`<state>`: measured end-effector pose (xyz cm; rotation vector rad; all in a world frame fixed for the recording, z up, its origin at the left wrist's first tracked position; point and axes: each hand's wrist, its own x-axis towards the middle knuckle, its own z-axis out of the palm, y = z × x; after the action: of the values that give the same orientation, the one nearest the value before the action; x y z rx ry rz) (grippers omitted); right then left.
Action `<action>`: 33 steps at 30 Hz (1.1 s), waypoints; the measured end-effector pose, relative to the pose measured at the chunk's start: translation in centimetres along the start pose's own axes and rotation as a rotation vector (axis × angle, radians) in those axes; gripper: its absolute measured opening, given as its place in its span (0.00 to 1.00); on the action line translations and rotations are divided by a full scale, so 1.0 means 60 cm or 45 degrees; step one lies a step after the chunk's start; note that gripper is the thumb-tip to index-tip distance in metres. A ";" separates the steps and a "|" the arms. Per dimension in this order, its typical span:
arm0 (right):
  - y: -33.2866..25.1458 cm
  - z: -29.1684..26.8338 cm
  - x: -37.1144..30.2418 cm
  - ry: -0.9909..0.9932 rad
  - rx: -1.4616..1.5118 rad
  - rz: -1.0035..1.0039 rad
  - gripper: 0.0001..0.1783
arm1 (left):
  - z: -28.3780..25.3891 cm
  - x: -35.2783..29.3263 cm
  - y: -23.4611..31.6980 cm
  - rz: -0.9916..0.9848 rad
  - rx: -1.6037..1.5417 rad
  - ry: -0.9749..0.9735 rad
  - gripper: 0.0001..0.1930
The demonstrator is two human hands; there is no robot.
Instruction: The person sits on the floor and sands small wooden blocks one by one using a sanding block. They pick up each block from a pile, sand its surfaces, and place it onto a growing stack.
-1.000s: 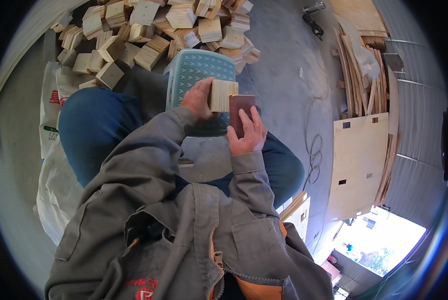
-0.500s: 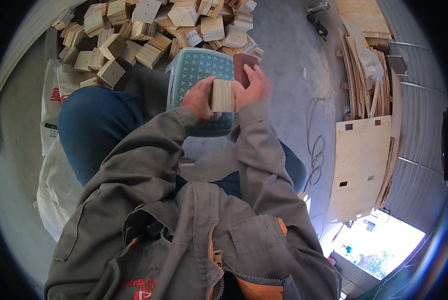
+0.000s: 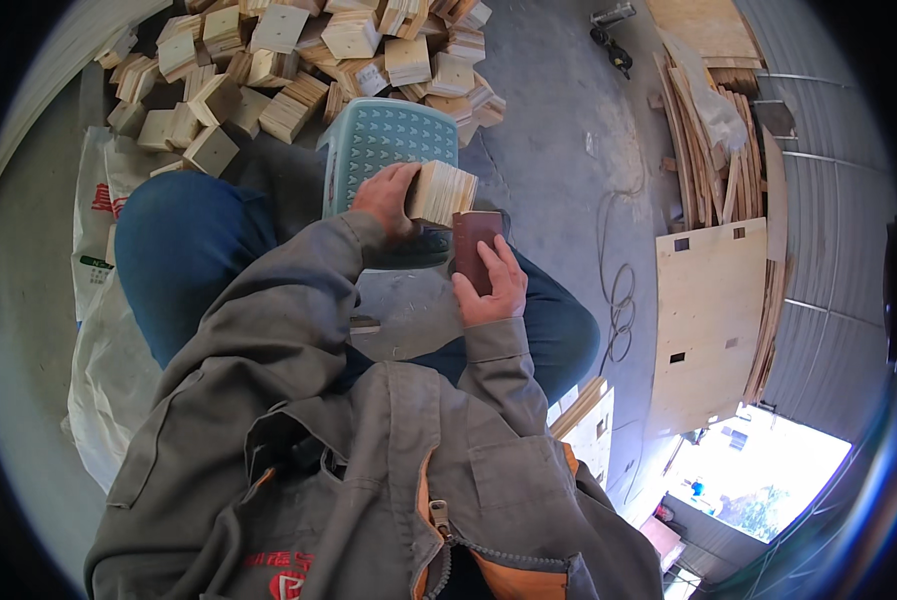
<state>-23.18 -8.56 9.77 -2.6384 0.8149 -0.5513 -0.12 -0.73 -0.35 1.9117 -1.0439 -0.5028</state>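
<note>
My left hand (image 3: 386,203) grips the left side of a plywood block (image 3: 445,192), whose layered edge faces up. The block sits tilted over the near part of a pale teal plastic stool (image 3: 408,125) with a studded top. In my right hand (image 3: 498,290) is a reddish-brown, flat rectangular block (image 3: 475,243), held from its right side and lower end. Its upper end meets or overlaps the plywood block's lower right corner; whether they touch, I cannot tell. The palm side of my left fingers is hidden.
A heap of similar plywood blocks (image 3: 288,60) lies beyond the stool. White woven sacks (image 3: 118,370) are at my left. To the right are a coiled cable (image 3: 620,310), a black-and-silver power tool (image 3: 611,35), stacked wood strips (image 3: 683,150) and a plywood sheet (image 3: 710,320).
My right hand has come off the plywood block and moved toward me with the reddish-brown block. The plywood block has turned and tilted in my left hand.
</note>
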 end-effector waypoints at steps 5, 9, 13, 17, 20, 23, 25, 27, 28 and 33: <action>-0.002 0.000 0.004 0.008 0.059 0.048 0.36 | -0.005 0.003 0.015 -0.040 -0.006 0.018 0.55; -0.001 0.002 0.007 0.040 0.089 0.048 0.36 | 0.000 0.010 0.003 -0.016 0.111 -0.050 0.54; 0.008 -0.002 0.006 0.093 0.104 0.094 0.36 | -0.002 0.013 0.013 -0.045 0.021 -0.021 0.52; 0.010 -0.005 0.011 0.147 0.134 0.151 0.35 | -0.024 0.016 0.040 -0.032 -0.126 0.095 0.51; 0.008 -0.006 0.015 0.160 0.136 0.144 0.36 | -0.031 0.017 0.049 -0.011 -0.067 0.141 0.50; -0.008 -0.013 0.023 0.183 0.039 0.052 0.35 | -0.033 0.013 0.055 0.065 0.027 0.134 0.50; -0.019 -0.013 0.036 0.189 -0.038 -0.060 0.34 | -0.031 0.012 0.056 0.106 0.057 0.139 0.50; -0.033 -0.012 0.046 0.131 -0.132 -0.109 0.33 | -0.027 0.012 0.055 0.113 0.061 0.157 0.49; -0.044 -0.012 0.052 0.072 -0.190 -0.104 0.32 | -0.026 0.013 0.055 0.120 0.056 0.156 0.49; -0.052 0.001 0.082 -0.069 -0.323 -0.084 0.31 | -0.028 0.014 0.061 0.123 0.016 0.145 0.48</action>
<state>-17.93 -9.01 12.33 -2.9064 0.8326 -0.4142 -0.23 -1.54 3.66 1.8681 -1.0608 -0.3298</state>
